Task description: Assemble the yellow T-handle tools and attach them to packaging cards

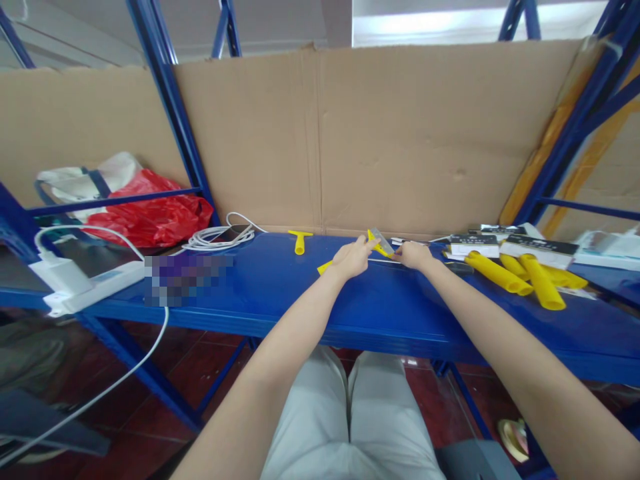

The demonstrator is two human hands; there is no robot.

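Note:
Both of my hands meet at the middle of the blue shelf (280, 293). My left hand (353, 259) is closed around a small yellow scraper (380, 244) whose handle end pokes out below the hand. My right hand (413, 255) pinches the scraper's other end, fingers closed on it. A second yellow T-shaped scraper (300, 241) lies on the shelf to the left, apart from my hands.
Several yellow tubes (520, 273) and flat black-and-white boxes (540, 248) lie at the right. A coiled white cable (220, 236), a white power strip (80, 285) and a red plastic bag (155, 215) are at the left. Cardboard (350, 133) backs the shelf.

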